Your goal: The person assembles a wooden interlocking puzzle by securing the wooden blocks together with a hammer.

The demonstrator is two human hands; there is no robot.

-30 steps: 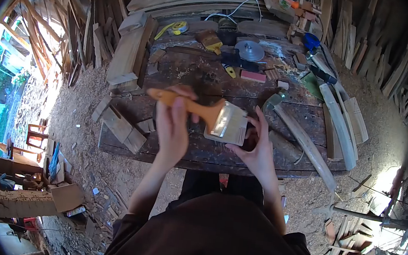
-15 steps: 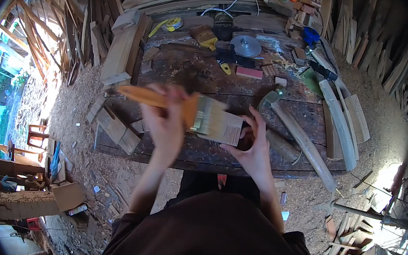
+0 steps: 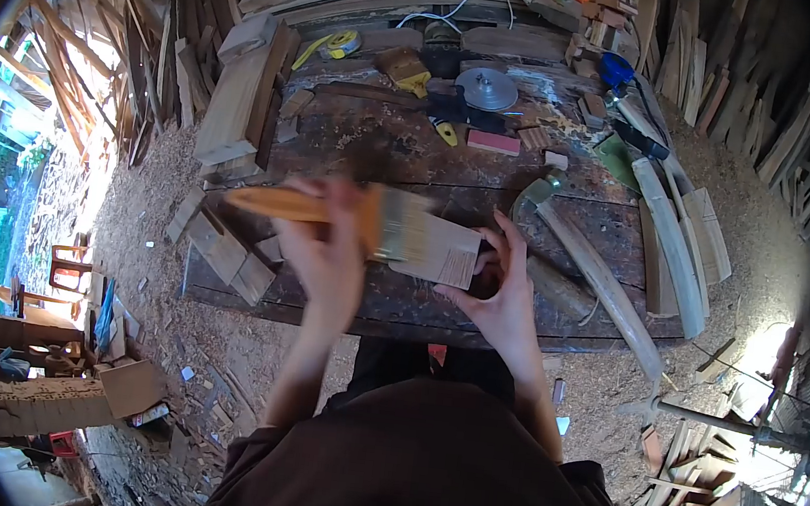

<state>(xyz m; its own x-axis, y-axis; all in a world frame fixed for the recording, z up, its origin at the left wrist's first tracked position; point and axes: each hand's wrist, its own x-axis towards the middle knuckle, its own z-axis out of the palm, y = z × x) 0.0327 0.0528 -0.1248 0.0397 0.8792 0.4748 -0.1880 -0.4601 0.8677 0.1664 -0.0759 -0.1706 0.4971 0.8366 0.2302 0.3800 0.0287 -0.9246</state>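
My left hand is closed round the orange handle of a wide, flat paintbrush, and both are smeared by motion. The brush's pale bristles point right and lie over the left part of a light wooden block. Fine lines mark the right part of the block's face. My right hand grips the block at its right end, thumb below and fingers above. Just right of that hand lies a hammer with a long wooden handle, on the dark worktable.
Toward the back are a yellow tape measure, another brush, a metal disc and a pink block. Wood offcuts lie at the left front corner. Curved wooden pieces line the right edge.
The brush has shifted slightly left and up across the block, its bristles more blurred. My right hand keeps its hold, and the whole view has moved a little.
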